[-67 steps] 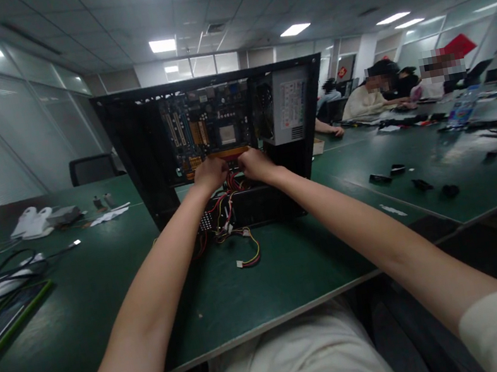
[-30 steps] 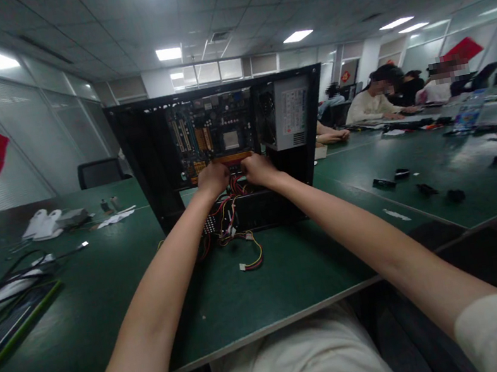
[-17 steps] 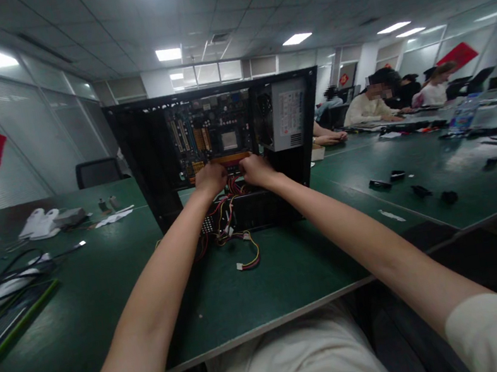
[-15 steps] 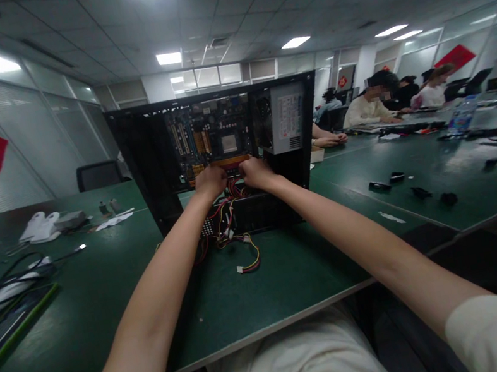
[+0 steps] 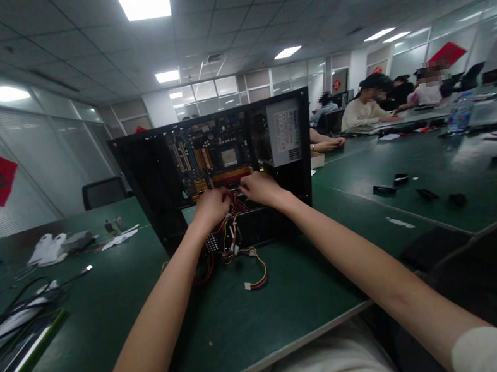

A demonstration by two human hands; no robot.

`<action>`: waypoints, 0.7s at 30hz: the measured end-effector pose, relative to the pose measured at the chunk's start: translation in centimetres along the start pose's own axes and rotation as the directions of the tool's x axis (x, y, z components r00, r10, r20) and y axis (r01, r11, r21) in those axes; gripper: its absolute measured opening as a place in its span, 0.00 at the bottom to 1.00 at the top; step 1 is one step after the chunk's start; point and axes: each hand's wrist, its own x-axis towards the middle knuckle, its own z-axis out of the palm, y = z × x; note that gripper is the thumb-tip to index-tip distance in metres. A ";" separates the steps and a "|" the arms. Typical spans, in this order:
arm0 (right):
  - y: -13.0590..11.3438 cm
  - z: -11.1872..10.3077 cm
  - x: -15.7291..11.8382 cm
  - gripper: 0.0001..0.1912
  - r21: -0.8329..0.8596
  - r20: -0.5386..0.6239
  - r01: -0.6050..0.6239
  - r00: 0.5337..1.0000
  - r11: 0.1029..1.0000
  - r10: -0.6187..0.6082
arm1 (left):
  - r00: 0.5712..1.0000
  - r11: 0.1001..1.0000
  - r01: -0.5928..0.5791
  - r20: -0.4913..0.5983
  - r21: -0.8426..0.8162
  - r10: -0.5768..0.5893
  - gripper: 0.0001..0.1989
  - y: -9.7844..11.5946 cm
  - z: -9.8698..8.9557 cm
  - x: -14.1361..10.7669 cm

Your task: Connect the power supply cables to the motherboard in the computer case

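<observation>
1. change: the left hand [image 5: 214,208] and right hand [image 5: 262,188] sit lower than half a second earlier; then closed at either end of the orange and red slots [image 5: 231,177], they now lie just below these, fingers looser, the slots showing more fully.
2. hand state: the fingers of each are partly bent, near the red cable bundle [image 5: 238,204]; whether either grips anything cannot be told.
3. position: the black computer case [image 5: 145,185] stands on the green desk [image 5: 293,306], open side facing the person, holding the circuit board [image 5: 239,133] and, at upper right, the power supply [image 5: 284,135].
4. edges and room: the desk's front edge slants below the case; the strip between carries a loose lead with its white connector [image 5: 247,286]. a wider stretch of desk extends rightward to the small black pieces [image 5: 427,194].
5. counts: two hands, one case, one circuit board, one power supply, two white slots [image 5: 182,156], five small black pieces, one bottle [image 5: 458,113].
</observation>
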 end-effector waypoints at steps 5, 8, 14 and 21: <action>0.0 -0.3 -2.7 0.22 0.009 0.006 -0.011 1.000 1.000 0.011 | 0.998 0.995 -0.060 0.008 -0.076 0.060 0.19 0.3 0.5 -3.4; -0.4 0.3 -5.4 0.28 -0.025 -0.015 -0.002 1.000 1.000 0.001 | 0.999 0.997 -0.045 0.021 -0.061 0.046 0.19 0.2 0.7 -5.1; -0.2 1.2 -8.3 0.22 0.029 0.007 0.165 0.986 0.986 -0.165 | 0.998 0.992 -0.049 0.021 -0.119 0.052 0.22 0.1 0.3 -6.0; -0.2 0.6 -8.3 0.17 0.126 -0.270 0.306 0.926 0.944 -0.264 | 0.993 0.899 -0.063 0.059 -0.434 0.098 0.18 -1.7 -1.2 -4.6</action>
